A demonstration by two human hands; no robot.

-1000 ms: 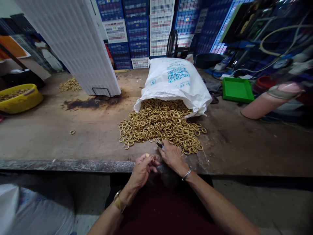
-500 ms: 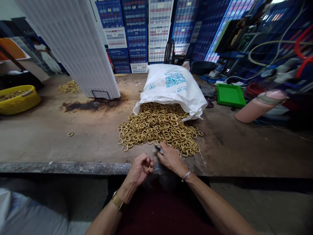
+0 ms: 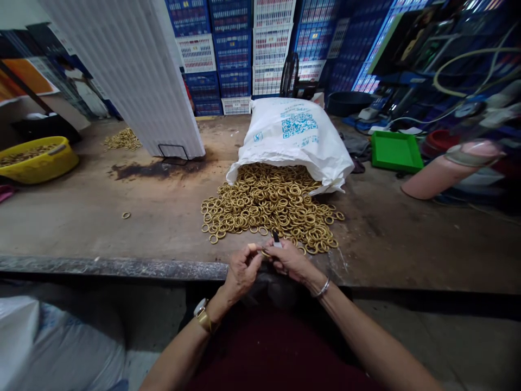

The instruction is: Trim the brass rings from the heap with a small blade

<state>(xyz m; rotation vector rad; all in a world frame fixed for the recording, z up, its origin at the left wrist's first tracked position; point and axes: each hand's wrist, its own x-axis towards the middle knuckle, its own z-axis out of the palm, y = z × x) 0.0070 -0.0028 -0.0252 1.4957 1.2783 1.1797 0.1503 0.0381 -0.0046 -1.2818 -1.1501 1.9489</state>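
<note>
Left hand [image 3: 243,271] and right hand [image 3: 293,262] meet, fingertips nearly touching, over the near edge of the bench [image 3: 77,217]. From the left, a yellow basin [image 3: 55,149] sits well apart from both, with small pieces inside too blurred to name; a lone ring [image 3: 126,215] lies flat between it and the hands. Next comes the left hand itself, fingers curled, thumb and forefinger pinching a held ring [image 3: 265,253], a tan wrap [image 3: 252,247] around one finger. That ring is right at the meeting point of the two hands, to the right of the left hand's knuckles and touching the right hand's fingers; its tilt is too small to tell. Closed around a short blade [image 3: 276,237], the right hand keeps the tool's long axis pointing away from the body, its dark tip just beyond the held ring. Just past the fingertips spreads the pile of rings [image 3: 264,203], nearer the right hand, spilling from the mouth of a white sack [image 3: 268,146]. Farther right stand a green tray [image 3: 396,152] and a pink bottle [image 3: 443,171].
</note>
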